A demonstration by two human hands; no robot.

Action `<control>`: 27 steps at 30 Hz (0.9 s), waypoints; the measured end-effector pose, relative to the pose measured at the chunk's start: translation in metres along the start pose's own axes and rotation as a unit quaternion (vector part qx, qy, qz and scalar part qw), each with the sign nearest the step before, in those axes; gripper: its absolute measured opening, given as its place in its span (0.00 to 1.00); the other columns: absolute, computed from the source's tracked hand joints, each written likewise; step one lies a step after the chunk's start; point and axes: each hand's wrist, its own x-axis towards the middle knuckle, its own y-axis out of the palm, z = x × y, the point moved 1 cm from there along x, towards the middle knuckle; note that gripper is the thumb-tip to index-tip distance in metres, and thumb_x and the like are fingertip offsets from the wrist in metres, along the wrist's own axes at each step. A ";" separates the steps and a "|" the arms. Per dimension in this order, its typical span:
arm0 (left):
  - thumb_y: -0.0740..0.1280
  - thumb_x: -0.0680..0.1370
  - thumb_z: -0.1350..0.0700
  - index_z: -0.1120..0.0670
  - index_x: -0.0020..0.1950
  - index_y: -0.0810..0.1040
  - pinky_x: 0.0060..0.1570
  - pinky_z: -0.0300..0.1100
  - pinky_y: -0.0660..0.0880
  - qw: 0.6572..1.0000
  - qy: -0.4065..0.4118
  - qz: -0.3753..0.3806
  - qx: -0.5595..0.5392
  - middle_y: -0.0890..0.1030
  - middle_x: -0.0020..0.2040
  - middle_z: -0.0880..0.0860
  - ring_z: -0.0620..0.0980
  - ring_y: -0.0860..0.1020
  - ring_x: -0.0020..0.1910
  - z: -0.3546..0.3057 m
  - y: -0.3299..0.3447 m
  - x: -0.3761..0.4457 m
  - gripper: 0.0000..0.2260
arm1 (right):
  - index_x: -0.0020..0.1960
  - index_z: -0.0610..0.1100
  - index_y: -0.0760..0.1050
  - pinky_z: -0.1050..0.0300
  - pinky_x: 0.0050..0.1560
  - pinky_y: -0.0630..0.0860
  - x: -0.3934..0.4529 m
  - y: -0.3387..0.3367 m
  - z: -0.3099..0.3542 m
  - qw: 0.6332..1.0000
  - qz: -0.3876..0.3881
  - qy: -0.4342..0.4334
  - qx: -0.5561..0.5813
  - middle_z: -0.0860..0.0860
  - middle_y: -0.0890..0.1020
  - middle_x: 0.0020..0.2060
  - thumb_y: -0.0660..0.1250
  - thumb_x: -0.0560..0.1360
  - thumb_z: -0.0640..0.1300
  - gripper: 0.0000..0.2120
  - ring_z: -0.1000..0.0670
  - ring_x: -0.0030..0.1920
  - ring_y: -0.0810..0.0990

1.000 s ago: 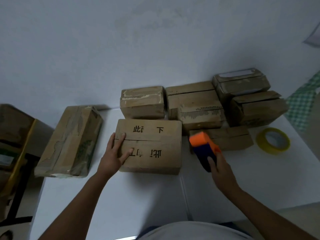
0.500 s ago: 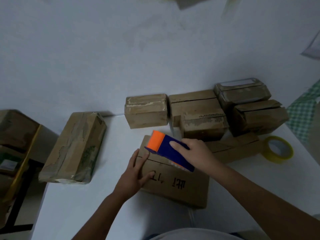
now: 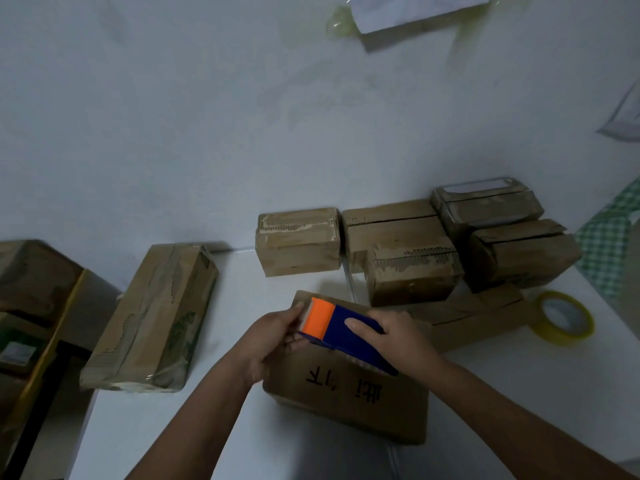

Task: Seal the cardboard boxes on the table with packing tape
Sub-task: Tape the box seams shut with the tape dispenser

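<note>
A cardboard box with black printed characters lies on the white table in front of me. My right hand grips a blue tape dispenser with an orange front end, held over the box's far left part. My left hand is at the dispenser's orange end, its fingers touching the toothed edge and underside; whether they pinch tape is hidden. Several more cardboard boxes stand along the wall behind.
A yellow tape roll lies at the right. A long plastic-wrapped box sits at the table's left edge. More cartons stand beyond that edge. The wall is close behind the boxes.
My right hand brought the dispenser from the box's right side over to its far left part. My left hand left the box top and went up to the dispenser's orange end. The box turned slightly.
</note>
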 end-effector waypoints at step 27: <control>0.69 0.78 0.61 0.61 0.47 0.82 0.37 0.33 0.78 0.976 0.093 -0.153 -0.121 0.82 0.36 0.52 0.42 0.78 0.32 -0.010 -0.050 -0.003 0.04 | 0.48 0.48 0.78 0.54 0.45 0.80 -0.002 -0.037 -0.002 0.993 0.070 -0.029 -0.092 0.51 0.82 0.38 0.55 0.74 0.69 0.26 0.55 0.38 0.81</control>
